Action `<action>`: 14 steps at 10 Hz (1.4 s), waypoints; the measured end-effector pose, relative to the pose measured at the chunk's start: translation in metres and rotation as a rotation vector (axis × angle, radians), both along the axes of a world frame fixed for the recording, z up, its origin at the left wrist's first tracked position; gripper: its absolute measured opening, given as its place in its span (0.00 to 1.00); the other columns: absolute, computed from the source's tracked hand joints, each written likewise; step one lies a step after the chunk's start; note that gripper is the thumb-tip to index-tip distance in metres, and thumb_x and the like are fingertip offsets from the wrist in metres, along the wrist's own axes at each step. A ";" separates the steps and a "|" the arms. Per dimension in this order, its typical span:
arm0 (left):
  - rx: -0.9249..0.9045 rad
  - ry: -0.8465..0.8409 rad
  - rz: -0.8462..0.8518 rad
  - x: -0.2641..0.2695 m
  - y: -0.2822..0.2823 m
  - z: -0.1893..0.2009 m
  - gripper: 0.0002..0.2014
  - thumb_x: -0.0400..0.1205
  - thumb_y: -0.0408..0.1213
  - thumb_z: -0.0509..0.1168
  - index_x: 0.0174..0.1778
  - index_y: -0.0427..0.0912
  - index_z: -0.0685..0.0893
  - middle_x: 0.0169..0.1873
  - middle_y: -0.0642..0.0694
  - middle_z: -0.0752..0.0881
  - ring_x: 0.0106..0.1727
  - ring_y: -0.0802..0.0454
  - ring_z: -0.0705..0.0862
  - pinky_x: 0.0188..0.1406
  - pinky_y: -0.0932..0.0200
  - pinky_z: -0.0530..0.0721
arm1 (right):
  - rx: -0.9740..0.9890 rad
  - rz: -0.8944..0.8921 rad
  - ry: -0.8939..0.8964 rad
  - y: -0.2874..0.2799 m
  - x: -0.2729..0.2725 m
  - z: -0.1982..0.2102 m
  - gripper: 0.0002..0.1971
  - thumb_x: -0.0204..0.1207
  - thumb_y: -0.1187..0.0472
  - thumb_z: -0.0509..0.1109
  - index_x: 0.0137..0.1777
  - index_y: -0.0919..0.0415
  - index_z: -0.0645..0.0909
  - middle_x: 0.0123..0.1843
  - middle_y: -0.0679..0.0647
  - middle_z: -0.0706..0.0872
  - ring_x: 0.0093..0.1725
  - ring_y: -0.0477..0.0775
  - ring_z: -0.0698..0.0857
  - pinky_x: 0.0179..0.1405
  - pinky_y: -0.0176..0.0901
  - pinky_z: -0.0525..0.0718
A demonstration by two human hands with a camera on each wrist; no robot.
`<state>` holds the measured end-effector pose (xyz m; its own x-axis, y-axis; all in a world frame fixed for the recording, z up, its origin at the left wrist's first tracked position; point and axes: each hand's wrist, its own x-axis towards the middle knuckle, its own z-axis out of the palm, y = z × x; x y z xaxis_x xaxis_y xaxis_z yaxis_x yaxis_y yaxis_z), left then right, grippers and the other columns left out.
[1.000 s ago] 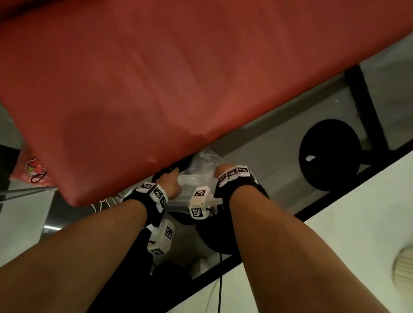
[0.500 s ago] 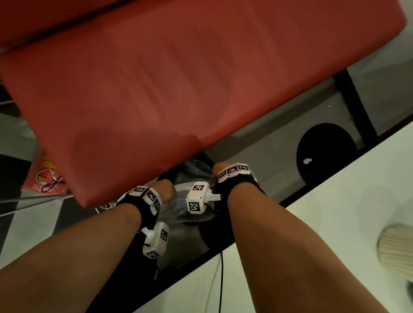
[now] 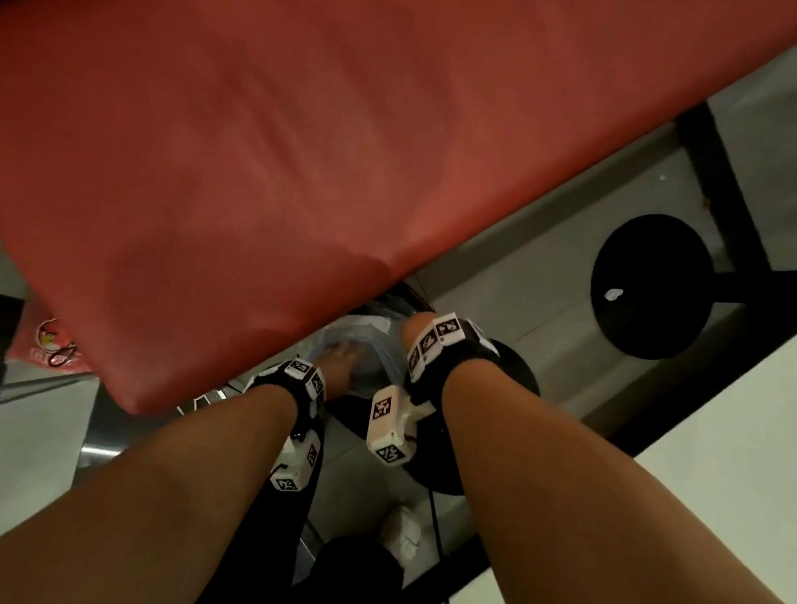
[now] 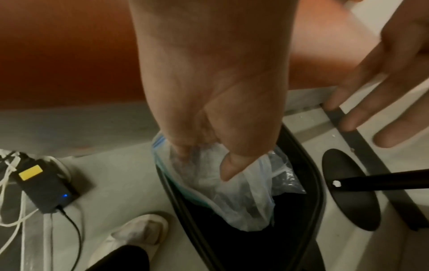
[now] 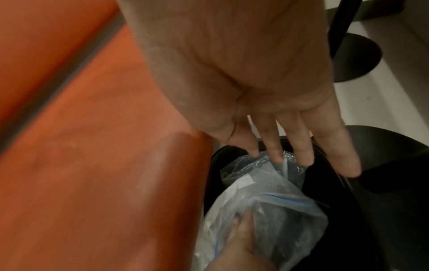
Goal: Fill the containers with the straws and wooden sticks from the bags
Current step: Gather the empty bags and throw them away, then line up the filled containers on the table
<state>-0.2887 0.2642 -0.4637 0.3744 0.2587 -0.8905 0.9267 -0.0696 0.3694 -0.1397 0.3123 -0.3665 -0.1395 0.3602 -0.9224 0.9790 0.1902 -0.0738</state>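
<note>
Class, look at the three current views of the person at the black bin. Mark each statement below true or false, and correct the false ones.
1. The left hand grips a crumpled clear plastic bag. True.
2. The right hand is clenched in a fist. False: its fingers are straight, over the bag.
3. The bag is at the mouth of a black bin. True.
4. The bench seat beside the bin is blue. False: it is red-orange.
5. Straws stick out of the bag. False: none show.

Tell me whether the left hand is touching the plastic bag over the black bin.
Touching. The left wrist view shows the left hand pinching the crumpled plastic bag between thumb and fingers above the black bin.
</note>
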 end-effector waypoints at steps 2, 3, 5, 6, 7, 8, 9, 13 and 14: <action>0.086 0.033 -0.114 0.007 -0.007 -0.028 0.31 0.90 0.42 0.52 0.86 0.39 0.44 0.86 0.39 0.48 0.86 0.42 0.51 0.83 0.48 0.50 | -0.002 0.132 -0.002 -0.017 -0.004 -0.032 0.43 0.80 0.48 0.72 0.89 0.59 0.55 0.90 0.58 0.58 0.87 0.60 0.62 0.73 0.46 0.75; 0.052 0.037 -0.040 0.013 -0.001 -0.040 0.34 0.90 0.49 0.51 0.86 0.41 0.40 0.86 0.41 0.44 0.86 0.45 0.47 0.84 0.50 0.46 | -0.049 0.045 -0.001 -0.012 -0.009 -0.051 0.24 0.87 0.60 0.65 0.80 0.67 0.72 0.80 0.64 0.75 0.77 0.63 0.77 0.59 0.46 0.81; -0.279 -0.081 0.326 0.027 0.014 -0.034 0.26 0.89 0.42 0.55 0.83 0.35 0.63 0.82 0.38 0.64 0.81 0.40 0.66 0.79 0.47 0.68 | -0.098 -0.404 -0.054 -0.013 -0.016 -0.068 0.29 0.84 0.55 0.70 0.81 0.68 0.70 0.82 0.66 0.72 0.78 0.68 0.75 0.74 0.60 0.78; -0.326 -0.111 0.595 0.025 0.021 -0.013 0.20 0.88 0.35 0.57 0.75 0.32 0.74 0.71 0.33 0.78 0.70 0.37 0.80 0.65 0.46 0.83 | -0.109 -0.697 -0.020 -0.012 -0.021 -0.050 0.26 0.81 0.62 0.73 0.77 0.71 0.74 0.77 0.70 0.77 0.75 0.70 0.78 0.75 0.58 0.75; -0.233 -0.118 0.552 0.013 0.040 0.024 0.19 0.87 0.39 0.59 0.73 0.36 0.78 0.68 0.35 0.81 0.68 0.38 0.81 0.65 0.47 0.82 | -0.114 -0.806 0.007 -0.007 -0.025 -0.005 0.20 0.81 0.62 0.73 0.71 0.65 0.79 0.76 0.65 0.78 0.76 0.68 0.77 0.73 0.54 0.74; -0.137 -0.210 0.409 0.007 0.068 0.078 0.17 0.86 0.37 0.60 0.70 0.37 0.80 0.66 0.39 0.83 0.66 0.43 0.81 0.66 0.52 0.78 | -0.044 -0.979 0.144 0.005 -0.022 0.054 0.17 0.87 0.62 0.63 0.72 0.67 0.79 0.75 0.65 0.80 0.75 0.66 0.79 0.70 0.51 0.76; -0.213 -0.359 0.483 0.025 0.091 0.158 0.11 0.85 0.30 0.62 0.62 0.35 0.82 0.48 0.38 0.88 0.47 0.48 0.87 0.47 0.56 0.82 | -0.008 -1.379 0.399 0.015 -0.005 0.120 0.18 0.86 0.65 0.64 0.74 0.64 0.78 0.64 0.62 0.85 0.53 0.60 0.88 0.46 0.47 0.86; 0.043 -0.704 -0.105 0.241 0.005 0.448 0.28 0.82 0.36 0.67 0.79 0.52 0.70 0.71 0.46 0.76 0.65 0.49 0.80 0.57 0.54 0.82 | 0.751 -2.199 0.561 -0.183 0.175 0.342 0.21 0.82 0.73 0.60 0.71 0.55 0.79 0.49 0.59 0.84 0.40 0.55 0.84 0.37 0.46 0.84; 0.302 -0.807 -0.165 0.286 -0.050 0.475 0.47 0.75 0.39 0.76 0.85 0.47 0.55 0.80 0.40 0.63 0.79 0.44 0.67 0.78 0.51 0.67 | 0.654 -2.290 0.346 -0.269 0.209 0.359 0.11 0.84 0.69 0.64 0.62 0.64 0.83 0.47 0.60 0.84 0.39 0.57 0.83 0.39 0.46 0.83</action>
<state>-0.0028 0.2146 0.0111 0.9138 0.3274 -0.2403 0.3602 -0.3802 0.8519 0.0692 0.0432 -0.0079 0.6664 0.2131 -0.7145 -0.4400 -0.6612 -0.6076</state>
